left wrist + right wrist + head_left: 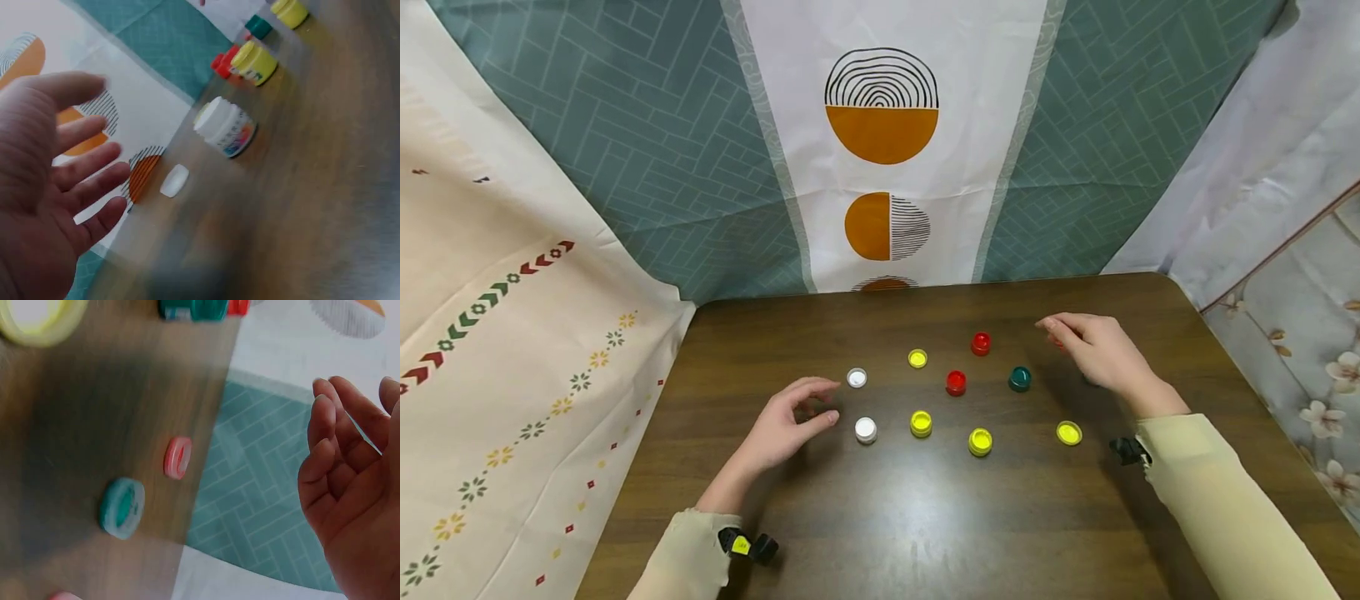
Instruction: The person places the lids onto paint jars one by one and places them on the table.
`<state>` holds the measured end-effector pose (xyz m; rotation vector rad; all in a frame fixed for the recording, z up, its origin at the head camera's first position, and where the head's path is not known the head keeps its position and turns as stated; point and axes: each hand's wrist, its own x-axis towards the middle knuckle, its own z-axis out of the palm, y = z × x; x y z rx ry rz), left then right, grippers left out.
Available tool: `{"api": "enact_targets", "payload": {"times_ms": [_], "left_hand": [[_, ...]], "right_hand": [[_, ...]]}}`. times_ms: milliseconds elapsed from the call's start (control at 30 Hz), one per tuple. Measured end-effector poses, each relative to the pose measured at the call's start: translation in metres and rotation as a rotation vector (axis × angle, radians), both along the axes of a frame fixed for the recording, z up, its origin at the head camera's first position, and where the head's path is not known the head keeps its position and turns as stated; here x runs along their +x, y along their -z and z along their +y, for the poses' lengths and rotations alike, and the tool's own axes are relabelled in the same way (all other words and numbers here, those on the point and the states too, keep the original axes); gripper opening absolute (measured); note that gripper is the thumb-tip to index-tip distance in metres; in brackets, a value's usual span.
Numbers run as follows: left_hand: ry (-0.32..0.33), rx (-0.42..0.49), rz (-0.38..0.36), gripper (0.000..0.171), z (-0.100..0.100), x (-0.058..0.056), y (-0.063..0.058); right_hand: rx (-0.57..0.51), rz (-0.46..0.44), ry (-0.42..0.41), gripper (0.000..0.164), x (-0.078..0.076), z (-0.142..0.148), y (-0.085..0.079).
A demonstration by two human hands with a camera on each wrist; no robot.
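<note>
My left hand (793, 421) hovers over the table left of a white paint jar (866, 430), fingers relaxed and holding nothing. A white lid (857, 377) lies behind that jar. At the right, my right hand (1105, 354) is raised with loosely bent fingers and nothing in them. Below it, in the right wrist view, are a red lid (178, 457) and a green lid (122, 509), both mostly hidden by the hand in the head view. A green jar (1019, 379) stands left of this hand, and a yellow lid (1069, 432) lies nearer the front.
Two red jars (956, 383) stand mid-table. Two yellow jars (980, 442) are in front of them, and another yellow lid (917, 358) lies behind. The brown wooden table (880, 533) ends at a patterned cloth (700, 167) at the back.
</note>
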<state>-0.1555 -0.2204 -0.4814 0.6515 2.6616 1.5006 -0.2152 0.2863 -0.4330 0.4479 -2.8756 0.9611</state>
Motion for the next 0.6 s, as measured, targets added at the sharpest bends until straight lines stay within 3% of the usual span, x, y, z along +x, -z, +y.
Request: {"api": "enact_targets", "payload": {"times_ms": [200, 367, 600], "left_hand": [[-0.011, -0.097, -0.065, 0.052, 0.012, 0.009, 0.015], [-0.013, -0.145, -0.104, 0.054, 0.025, 0.01, 0.025], [-0.042, -0.174, -0.094, 0.047, 0.039, 0.012, 0.033]], "right_hand": [[-0.054, 0.011, -0.031, 0.033, 0.021, -0.007, 0.008], [-0.064, 0.004, -0.058, 0.033, 0.024, -0.014, 0.013], [-0.065, -0.016, -0.077, 0.032, 0.024, -0.019, 0.019]]}}
